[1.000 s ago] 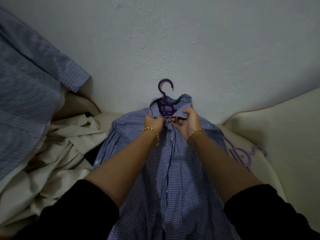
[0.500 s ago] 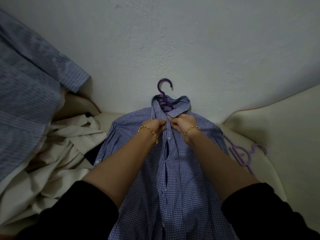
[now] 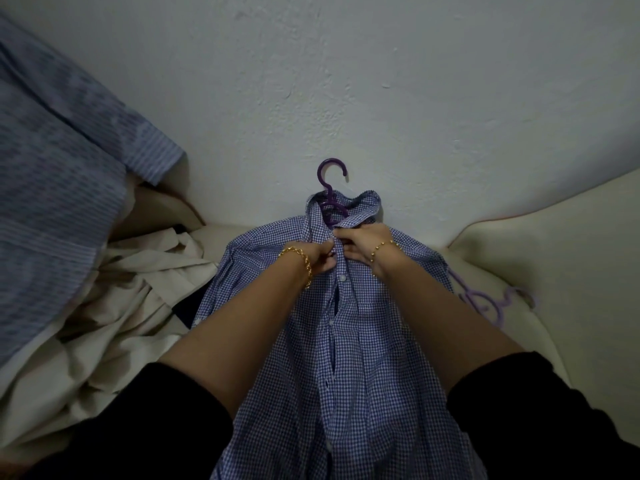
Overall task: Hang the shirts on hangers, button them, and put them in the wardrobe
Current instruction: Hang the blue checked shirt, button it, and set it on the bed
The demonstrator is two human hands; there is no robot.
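Note:
A blue checked shirt (image 3: 367, 341) lies front-up on the cream sofa, stretched from the wall toward me. A dark purple hanger (image 3: 330, 188) sits inside its collar, with the hook poking out against the wall. My left hand (image 3: 320, 258) and my right hand (image 3: 362, 245) meet just below the collar. Both pinch the shirt's front placket at the top button. Lower down the front still gapes between the buttons. Gold bracelets circle both wrists.
A pale purple hanger (image 3: 491, 303) lies on the sofa seat (image 3: 554, 258) to the right. Crumpled cream cloth (image 3: 131, 306) is heaped at the left. A blue striped shirt (image 3: 59, 188) hangs over the far left. The white wall (image 3: 346, 81) stands right behind.
Both hands have slid from the collar down to the top of the placket and drawn its two edges together. The collar now stands free around the hanger.

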